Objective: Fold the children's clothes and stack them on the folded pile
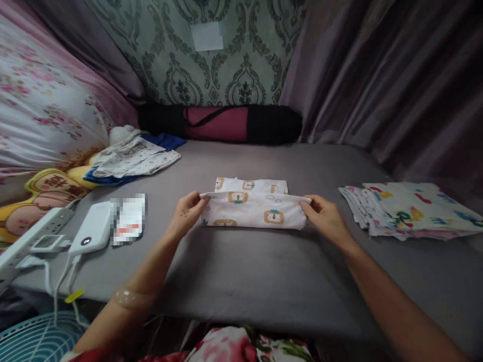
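A white cloth (pixel 251 211) printed with yellow lion faces lies partly folded on the grey bed surface in front of me. My left hand (pixel 191 211) pinches its left upper corner between thumb and fingers. At the opposite corner, my right hand (pixel 324 216) grips the same folded edge. That edge is stretched straight between both hands, slightly raised, and a further layer of the cloth shows behind it. Exactly what kind of cloth item this is cannot be made out.
On the right lies a stack of folded printed cloths (pixel 418 208). To the left are a white power bank (pixel 92 229), a power strip (pixel 33 234) with cables, and a pile of clothes (pixel 138 156). A black and maroon bag (pixel 221 123) lies along the back; a blue fan (pixel 41 337) stands lower left.
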`<state>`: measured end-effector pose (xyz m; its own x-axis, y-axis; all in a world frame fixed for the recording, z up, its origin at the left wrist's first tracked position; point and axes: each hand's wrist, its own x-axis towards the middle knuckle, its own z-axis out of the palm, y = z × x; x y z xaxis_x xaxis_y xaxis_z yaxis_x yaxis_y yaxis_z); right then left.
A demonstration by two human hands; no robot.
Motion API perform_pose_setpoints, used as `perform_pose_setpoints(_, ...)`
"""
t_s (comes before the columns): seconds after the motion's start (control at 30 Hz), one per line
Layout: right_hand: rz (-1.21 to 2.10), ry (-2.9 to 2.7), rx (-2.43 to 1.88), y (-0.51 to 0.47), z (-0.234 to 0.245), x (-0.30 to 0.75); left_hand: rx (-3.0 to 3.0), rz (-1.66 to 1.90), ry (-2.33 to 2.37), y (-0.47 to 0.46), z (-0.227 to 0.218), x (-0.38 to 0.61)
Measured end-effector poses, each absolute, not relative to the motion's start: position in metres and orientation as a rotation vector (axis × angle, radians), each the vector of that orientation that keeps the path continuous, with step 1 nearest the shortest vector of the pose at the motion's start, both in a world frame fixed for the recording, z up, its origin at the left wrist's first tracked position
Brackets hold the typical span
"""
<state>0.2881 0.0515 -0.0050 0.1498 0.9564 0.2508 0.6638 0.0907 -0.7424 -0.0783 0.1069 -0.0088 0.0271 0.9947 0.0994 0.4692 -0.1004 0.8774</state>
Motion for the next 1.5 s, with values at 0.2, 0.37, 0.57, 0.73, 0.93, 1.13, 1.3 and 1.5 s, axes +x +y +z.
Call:
perform_pose_setpoints(0.2, 0.252, -1.459, -1.917, 0.105, -0.025, 0.267, 1.786, 1.039, 1.785, 0.152, -0.031, -0.045)
perform_pose_setpoints(0.37, 0.164, -1.591, -2.124, 0.12, -0.027, 0.261, 1.92, 0.944, 1.864, 0.17, -0.042, -0.037)
perform_pose_setpoints(0.57, 0.086, -1.699, -2.259, 0.131, -0.033, 0.261, 2.105, 0.785, 1.927, 0.178, -0.045, -0.037)
perform_pose_setpoints(0.73, 0.095, -1.705, -2.318, 0.137, -0.032, 0.26, 2.154, 0.672, 1.974, 0.181, -0.043, -0.037)
perform_pose_setpoints(0.93, 0.129, -1.651, -2.39, 0.137, -0.028, 0.253, 2.134, 0.554, 2.057, 0.185, -0.049, -0.037)
perform_pose_setpoints(1.13, 0.202, -1.612, -2.448, 0.141, -0.024, 0.254, 2.068, 0.521, 2.106, 0.19, -0.046, -0.037)
perform_pose_setpoints(1.3, 0.066, -1.707, -2.301, 0.134, -0.016, 0.251, 2.35, 0.598, 2.085, 0.172, -0.026, -0.023)
perform_pose_setpoints(1.5, -0.062, -2.346, -1.723, 0.126, -0.023, 0.199, 2.776, 0.387, 1.568, 0.147, -0.031, 0.025)
